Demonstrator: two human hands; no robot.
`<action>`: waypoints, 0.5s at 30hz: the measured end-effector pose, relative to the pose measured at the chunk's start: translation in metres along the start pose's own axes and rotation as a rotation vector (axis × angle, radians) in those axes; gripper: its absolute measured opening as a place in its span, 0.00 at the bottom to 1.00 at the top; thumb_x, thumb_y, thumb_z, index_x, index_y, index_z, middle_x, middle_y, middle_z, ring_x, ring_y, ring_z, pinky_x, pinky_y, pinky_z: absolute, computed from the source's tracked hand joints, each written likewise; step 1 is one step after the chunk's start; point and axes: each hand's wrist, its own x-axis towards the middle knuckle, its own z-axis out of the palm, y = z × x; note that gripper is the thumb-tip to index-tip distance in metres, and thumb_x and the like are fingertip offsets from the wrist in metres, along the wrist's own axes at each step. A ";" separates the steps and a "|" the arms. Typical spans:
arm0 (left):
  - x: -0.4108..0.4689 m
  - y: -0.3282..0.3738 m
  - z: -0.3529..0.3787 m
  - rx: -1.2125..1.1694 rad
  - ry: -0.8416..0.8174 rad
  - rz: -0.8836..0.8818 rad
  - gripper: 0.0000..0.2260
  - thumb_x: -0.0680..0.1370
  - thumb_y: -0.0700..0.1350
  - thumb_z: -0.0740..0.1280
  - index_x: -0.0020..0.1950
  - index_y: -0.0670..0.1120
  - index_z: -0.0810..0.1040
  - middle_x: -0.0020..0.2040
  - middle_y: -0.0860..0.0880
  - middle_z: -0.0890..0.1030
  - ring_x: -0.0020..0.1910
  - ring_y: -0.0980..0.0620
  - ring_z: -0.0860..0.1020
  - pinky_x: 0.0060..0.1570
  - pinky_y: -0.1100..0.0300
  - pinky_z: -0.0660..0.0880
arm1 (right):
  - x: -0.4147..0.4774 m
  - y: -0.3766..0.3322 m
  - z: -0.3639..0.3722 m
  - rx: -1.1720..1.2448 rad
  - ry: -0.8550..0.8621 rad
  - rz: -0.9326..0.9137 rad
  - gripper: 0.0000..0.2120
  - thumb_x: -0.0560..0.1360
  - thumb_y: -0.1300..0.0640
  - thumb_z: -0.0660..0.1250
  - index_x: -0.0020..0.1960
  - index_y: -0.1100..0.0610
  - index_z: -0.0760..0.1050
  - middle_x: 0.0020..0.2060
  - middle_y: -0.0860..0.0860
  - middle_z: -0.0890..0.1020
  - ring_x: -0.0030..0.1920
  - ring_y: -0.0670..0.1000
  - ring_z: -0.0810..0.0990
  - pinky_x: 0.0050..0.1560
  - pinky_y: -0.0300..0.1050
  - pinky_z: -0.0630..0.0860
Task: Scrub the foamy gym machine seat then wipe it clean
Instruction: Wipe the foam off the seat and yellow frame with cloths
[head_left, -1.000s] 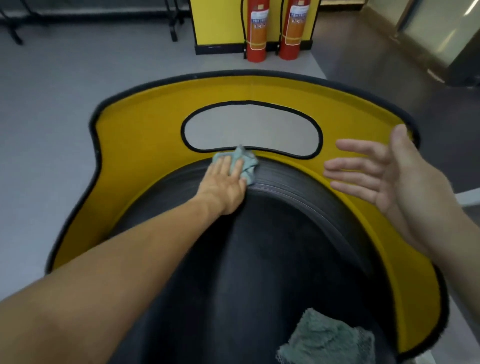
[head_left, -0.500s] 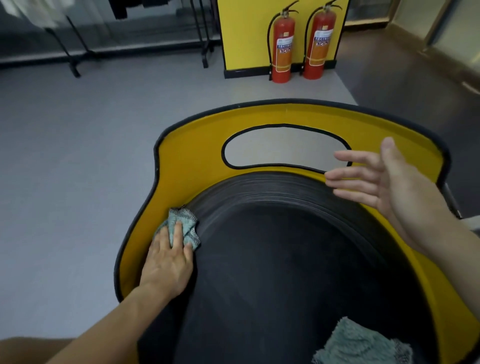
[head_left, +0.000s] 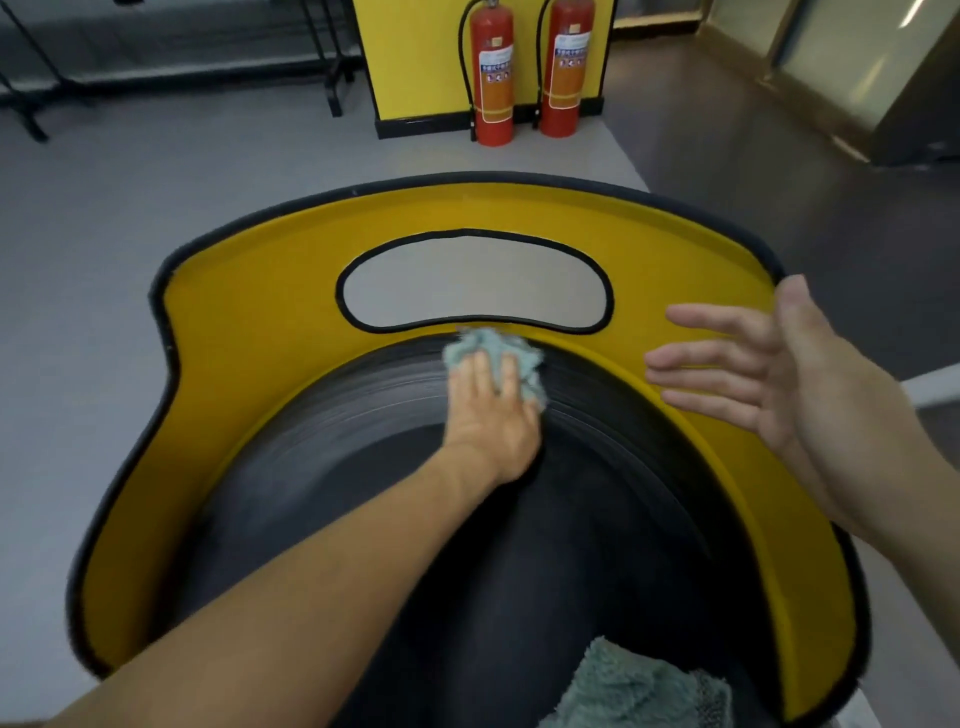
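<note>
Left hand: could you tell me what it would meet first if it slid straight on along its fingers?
The left hand would probably meet the yellow surround first, its narrow strip just beyond the cloth, below the oval opening; depth is unclear.

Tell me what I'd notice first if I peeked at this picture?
The big bright yellow curved shell with a black rim wraps around the black padded seat in the middle. At the seat's far edge, the left hand presses a small crumpled light-blue cloth against it. Two red fire extinguishers stand at the back by a yellow wall.
</note>
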 end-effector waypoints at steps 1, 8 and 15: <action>0.001 0.034 -0.001 0.004 0.012 0.086 0.29 0.85 0.53 0.43 0.82 0.39 0.42 0.81 0.32 0.45 0.80 0.35 0.43 0.77 0.40 0.40 | -0.001 -0.004 -0.001 0.030 0.020 -0.014 0.35 0.75 0.34 0.48 0.64 0.57 0.78 0.51 0.59 0.86 0.55 0.56 0.86 0.56 0.50 0.82; -0.071 0.135 0.008 0.059 0.003 0.531 0.29 0.86 0.54 0.46 0.83 0.41 0.47 0.82 0.38 0.44 0.81 0.39 0.40 0.78 0.44 0.34 | 0.003 -0.023 0.011 0.135 0.049 -0.043 0.34 0.79 0.35 0.47 0.63 0.59 0.79 0.51 0.61 0.86 0.55 0.58 0.86 0.57 0.53 0.81; -0.017 0.026 0.002 0.040 0.037 0.268 0.27 0.85 0.53 0.47 0.83 0.47 0.45 0.83 0.41 0.45 0.82 0.42 0.43 0.78 0.45 0.43 | 0.010 -0.020 0.038 0.046 0.014 -0.043 0.33 0.84 0.38 0.43 0.63 0.58 0.79 0.51 0.60 0.86 0.54 0.57 0.86 0.57 0.53 0.81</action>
